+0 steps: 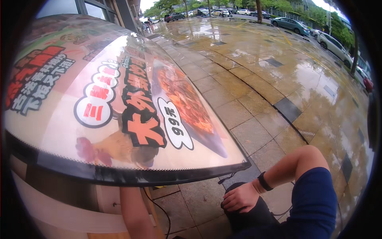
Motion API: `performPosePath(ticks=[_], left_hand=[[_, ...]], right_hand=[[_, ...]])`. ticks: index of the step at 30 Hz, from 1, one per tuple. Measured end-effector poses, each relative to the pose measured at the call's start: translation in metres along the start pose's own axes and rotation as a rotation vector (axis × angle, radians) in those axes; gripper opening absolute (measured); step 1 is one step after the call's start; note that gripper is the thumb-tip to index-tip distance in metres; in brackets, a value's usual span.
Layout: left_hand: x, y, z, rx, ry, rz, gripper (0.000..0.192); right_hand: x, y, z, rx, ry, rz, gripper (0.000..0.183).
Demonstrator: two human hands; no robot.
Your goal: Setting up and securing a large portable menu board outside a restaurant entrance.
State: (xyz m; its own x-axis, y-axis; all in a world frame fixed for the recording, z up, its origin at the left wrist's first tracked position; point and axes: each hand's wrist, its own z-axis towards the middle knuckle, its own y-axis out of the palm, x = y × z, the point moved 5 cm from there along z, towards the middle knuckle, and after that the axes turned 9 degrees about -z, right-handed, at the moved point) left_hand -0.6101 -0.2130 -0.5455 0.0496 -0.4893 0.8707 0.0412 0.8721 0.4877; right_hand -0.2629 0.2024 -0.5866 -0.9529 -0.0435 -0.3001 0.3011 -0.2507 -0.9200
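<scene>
My right hand (242,197) rests on my bent knee (253,216) in dark trousers, its fingers together, with a black band (264,181) on the wrist. My left forearm (135,209) reaches under the lower edge of a large poster panel (59,125), which hides the left hand. Glossy and tilted, the panel shows a printed rooster, a dish of food and bold lettering, and has a black frame (131,176). A dark cable (159,206) hangs below it beside the forearm. A short cord end (225,178) shows under the frame's corner.
Wet stone paving (238,98) stretches away to the right of the panel, with a dark drain line across it. Pale boards (74,206) stand below the panel at left. Parked cars (291,25) and trees line the far side. A building front rises behind the panel.
</scene>
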Motion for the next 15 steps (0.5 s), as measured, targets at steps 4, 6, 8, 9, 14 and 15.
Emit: performPosePath(ticks=[4,6,8,9,14,15], left_hand=[[0.006,0.011,-0.012,0.036,0.028,0.046,0.042],[0.005,0.015,-0.02,0.045,0.034,0.075,0.042],[0.001,0.021,-0.034,0.052,0.041,0.108,0.042],[-0.002,0.026,-0.041,0.056,0.046,0.126,0.042],[-0.022,0.065,-0.075,0.01,0.065,0.278,0.041],[-0.028,0.076,-0.084,-0.007,0.062,0.314,0.041]], right_hand=[[0.01,-0.001,-0.004,0.045,-0.039,0.021,0.049],[0.017,-0.001,-0.005,0.102,-0.08,0.036,0.046],[0.02,0.002,-0.005,0.11,-0.083,0.034,0.046],[0.02,0.004,-0.006,0.119,-0.085,0.029,0.045],[0.008,-0.004,-0.007,0.134,0.042,-0.016,0.039],[0.0,-0.007,-0.007,0.114,0.103,-0.082,0.037]])
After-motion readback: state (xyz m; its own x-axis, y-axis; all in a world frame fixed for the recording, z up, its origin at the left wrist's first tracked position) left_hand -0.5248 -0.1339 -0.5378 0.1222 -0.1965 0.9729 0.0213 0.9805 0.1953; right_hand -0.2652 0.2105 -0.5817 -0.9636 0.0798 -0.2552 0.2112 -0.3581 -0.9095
